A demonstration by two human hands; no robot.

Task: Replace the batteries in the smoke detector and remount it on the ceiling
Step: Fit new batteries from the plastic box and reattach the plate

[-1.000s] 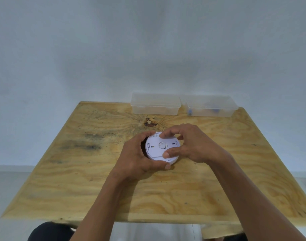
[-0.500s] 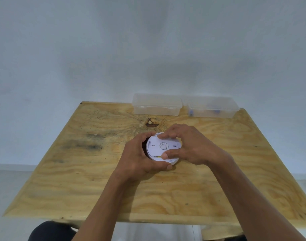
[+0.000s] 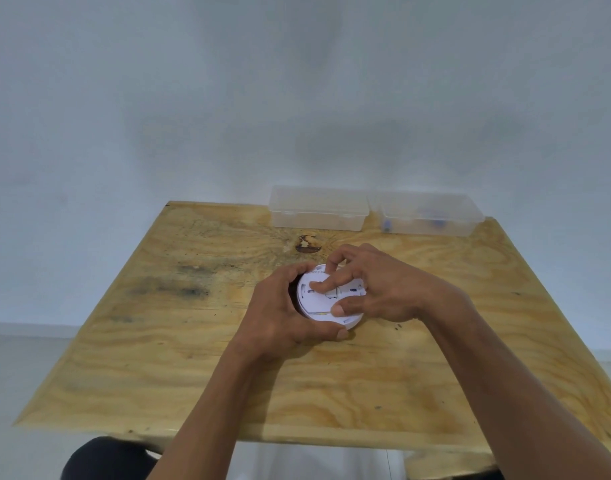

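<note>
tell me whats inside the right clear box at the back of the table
Through the right clear box wall, a few small blue items show, too blurred to identify. The rest of its inside looks empty.

a plywood table (image 3: pixel 179 341) stands against a plain pale wall (image 3: pixel 193 98) over a light floor (image 3: pixel 16 375).
</note>
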